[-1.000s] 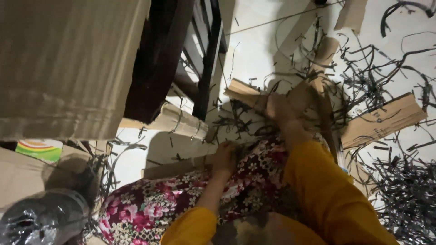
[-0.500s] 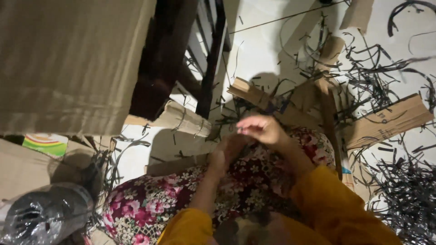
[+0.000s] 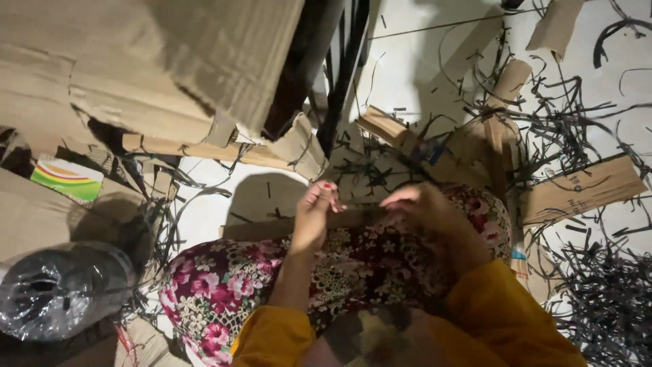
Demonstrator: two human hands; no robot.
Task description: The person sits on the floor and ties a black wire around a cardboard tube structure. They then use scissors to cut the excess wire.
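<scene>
I sit on the floor with my knees in a floral cloth point(image 3: 272, 285) and yellow sleeves point(image 3: 516, 319). My left hand point(image 3: 316, 212) is raised over the left knee with thumb and fingertips pinched together. Over the right knee, my right hand point(image 3: 422, 205) has its fingers curled and pinched too. A thin black strip point(image 3: 360, 202) seems to run between the two hands, though it is faint. Just beyond the hands lies a tangle of black strips point(image 3: 387, 160) on brown cardboard pieces point(image 3: 387, 129).
A large cardboard box point(image 3: 136, 61) fills the upper left, beside a dark metal frame point(image 3: 339, 75). A plastic-wrapped roll point(image 3: 58, 292) lies at lower left. More cardboard point(image 3: 581, 190) and a heap of black strips point(image 3: 604, 299) cover the white floor at right.
My right hand has drawn back from the strip pile ahead to above my right knee. My left hand has lifted off the knee and met it.
</scene>
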